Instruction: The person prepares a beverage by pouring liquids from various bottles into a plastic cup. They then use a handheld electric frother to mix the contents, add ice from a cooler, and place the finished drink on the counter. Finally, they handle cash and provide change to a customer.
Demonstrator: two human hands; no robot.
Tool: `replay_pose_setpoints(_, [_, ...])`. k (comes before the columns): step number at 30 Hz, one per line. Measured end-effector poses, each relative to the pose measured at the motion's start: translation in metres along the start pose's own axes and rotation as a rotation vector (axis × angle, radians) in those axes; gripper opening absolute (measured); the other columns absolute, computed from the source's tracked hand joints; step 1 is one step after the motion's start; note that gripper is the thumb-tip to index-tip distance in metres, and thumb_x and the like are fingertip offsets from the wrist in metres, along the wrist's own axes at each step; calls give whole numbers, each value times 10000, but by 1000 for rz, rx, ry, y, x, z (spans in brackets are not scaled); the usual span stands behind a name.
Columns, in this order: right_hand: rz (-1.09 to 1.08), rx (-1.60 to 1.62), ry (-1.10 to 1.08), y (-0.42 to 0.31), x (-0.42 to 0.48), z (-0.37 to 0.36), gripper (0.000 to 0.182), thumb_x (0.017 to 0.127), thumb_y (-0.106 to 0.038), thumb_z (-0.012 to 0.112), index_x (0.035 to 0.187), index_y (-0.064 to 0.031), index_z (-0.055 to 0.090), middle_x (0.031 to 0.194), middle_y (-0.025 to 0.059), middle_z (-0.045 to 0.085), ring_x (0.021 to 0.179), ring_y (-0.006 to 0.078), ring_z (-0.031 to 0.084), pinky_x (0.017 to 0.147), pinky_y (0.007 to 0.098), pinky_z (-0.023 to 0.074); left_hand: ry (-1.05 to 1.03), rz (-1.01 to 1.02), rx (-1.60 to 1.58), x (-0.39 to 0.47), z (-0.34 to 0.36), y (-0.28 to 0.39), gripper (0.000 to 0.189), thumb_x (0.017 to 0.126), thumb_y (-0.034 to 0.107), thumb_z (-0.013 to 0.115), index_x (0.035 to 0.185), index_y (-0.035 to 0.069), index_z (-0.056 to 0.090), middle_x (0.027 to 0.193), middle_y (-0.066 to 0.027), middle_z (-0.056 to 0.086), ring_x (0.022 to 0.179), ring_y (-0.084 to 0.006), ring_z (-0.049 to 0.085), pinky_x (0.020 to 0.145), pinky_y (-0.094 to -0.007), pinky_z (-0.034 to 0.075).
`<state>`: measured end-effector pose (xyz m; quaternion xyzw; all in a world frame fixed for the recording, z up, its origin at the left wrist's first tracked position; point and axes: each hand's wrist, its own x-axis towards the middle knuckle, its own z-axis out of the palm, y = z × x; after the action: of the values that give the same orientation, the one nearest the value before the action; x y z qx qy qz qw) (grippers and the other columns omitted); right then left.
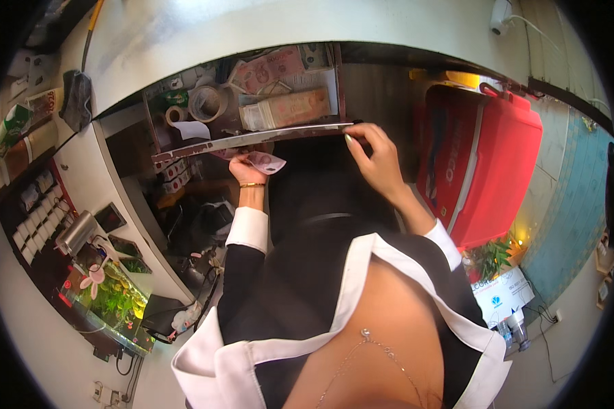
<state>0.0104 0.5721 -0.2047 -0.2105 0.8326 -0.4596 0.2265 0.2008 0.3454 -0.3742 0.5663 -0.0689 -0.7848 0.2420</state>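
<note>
An open drawer (256, 137) juts out from under the white counter in front of me. My left hand (246, 169), just below the drawer's front edge, grips a pinkish banknote (267, 162). The fingers of my right hand (371, 151) touch the right end of the drawer front, thumb and forefinger close together around it. Inside the drawer lies a thick stack of banknotes (289, 111), with loose reddish notes (268, 66) behind it. On the left side of the drawer are a wide roll of tape (206, 102), a smaller roll (175, 115) and a piece of white paper (190, 130).
A large red cool box (506, 153) stands right of my arm. The white countertop (286, 25) spans the far side. Phones (111, 217) lie on the left panel beside a steel cylinder (77, 232) and a planted aquarium (115, 301). Bags (215, 220) fill the space under the counter.
</note>
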Motion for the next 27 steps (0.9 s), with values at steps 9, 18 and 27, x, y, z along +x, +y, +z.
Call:
replay_pose_setpoints(9, [-173,-408,-397,32,74,91,171,816,-96,557,956,-24,625,978,153,611,934,348,572,810,420,464,-66,11,623,-152,32,69,272,676,-7,459,938,-27,528,1011,-133,550,935,-298,580,880,-424,492])
replay_pose_setpoints(18, [166,-326,-465,41,86,134,206,754,-155,621,934,-73,679,895,190,651,853,358,623,767,437,486,-835,402,1726,-54,129,84,371,703,80,550,1052,-2,456,1019,-202,571,953,-355,569,874,-389,437])
replay_pose_setpoints(27, [110,-240,-323,31,85,117,211,739,-35,568,920,-45,676,935,166,644,911,348,601,782,419,476,-1243,301,1864,-28,100,35,495,769,349,615,1089,-17,523,1265,-287,404,1197,-420,366,1010,-431,316])
